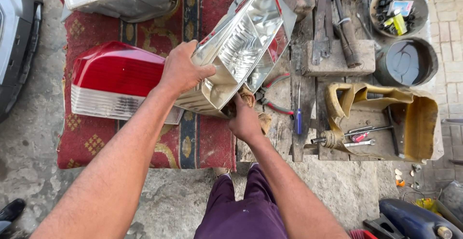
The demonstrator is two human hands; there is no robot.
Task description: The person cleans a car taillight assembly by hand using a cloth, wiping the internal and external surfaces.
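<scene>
Chrome lamp housing is tilted, left hand clamped on its edge, right hand pressing a brown rag beneath.

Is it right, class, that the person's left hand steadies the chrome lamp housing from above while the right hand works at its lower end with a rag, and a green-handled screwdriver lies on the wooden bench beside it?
Not quite: the screwdriver has a blue handle, not green, as the head view shows. The rest holds: the left hand steadies the chrome lamp housing, the right hand works at its lower end with a rag, and the screwdriver lies on the wooden bench.
</scene>
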